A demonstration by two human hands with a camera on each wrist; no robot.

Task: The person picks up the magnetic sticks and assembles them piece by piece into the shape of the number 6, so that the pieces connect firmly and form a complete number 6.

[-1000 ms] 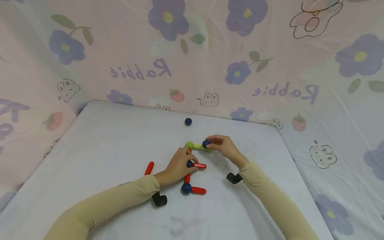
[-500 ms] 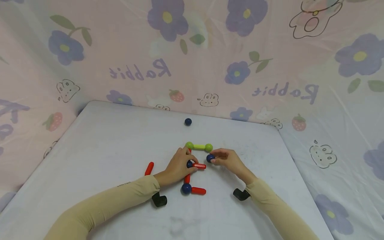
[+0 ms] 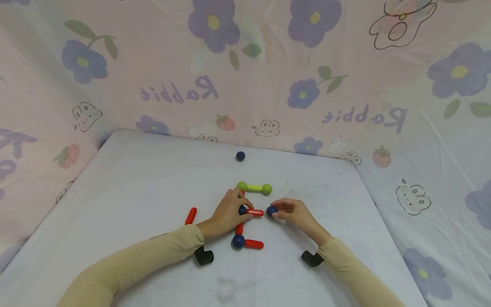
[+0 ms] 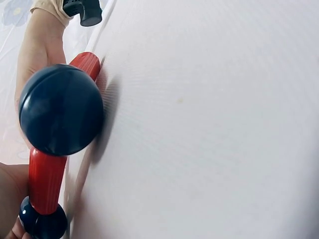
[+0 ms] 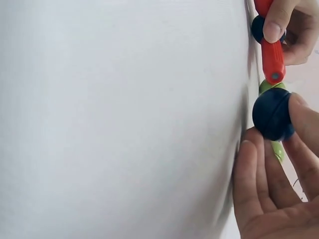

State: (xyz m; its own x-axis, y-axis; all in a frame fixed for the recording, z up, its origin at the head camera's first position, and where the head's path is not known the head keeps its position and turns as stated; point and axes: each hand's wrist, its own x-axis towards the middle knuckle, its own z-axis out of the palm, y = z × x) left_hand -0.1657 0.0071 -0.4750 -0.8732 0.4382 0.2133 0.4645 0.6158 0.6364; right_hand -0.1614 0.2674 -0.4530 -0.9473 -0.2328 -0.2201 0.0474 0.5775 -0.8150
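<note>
On the white table lies a figure of sticks and balls, like a magnetic building set. My left hand (image 3: 226, 209) pinches its middle blue ball (image 3: 242, 210) and the base of the red stick (image 3: 255, 212) pointing right from it. Between the thumb and fingers of my right hand (image 3: 297, 214) is a loose blue ball (image 5: 270, 115), just off that stick's free end. Below, a larger-looking blue ball (image 3: 238, 241) carries another red stick (image 3: 254, 244). A green stick (image 3: 255, 188) joins two green balls at the top. My left hand partly hides the upright red sticks.
A spare blue ball (image 3: 240, 156) rests near the table's far edge. Another red stick (image 3: 191, 215) lies beyond my left forearm, partly covered by it. Black wrist-camera mounts (image 3: 204, 256) stick out under both sleeves. Printed cloth (image 3: 245, 76) hangs around the table.
My right hand has brought the blue ball from over the green stick's right end toward me, level with the middle red stick. My left hand has stayed in place.
</note>
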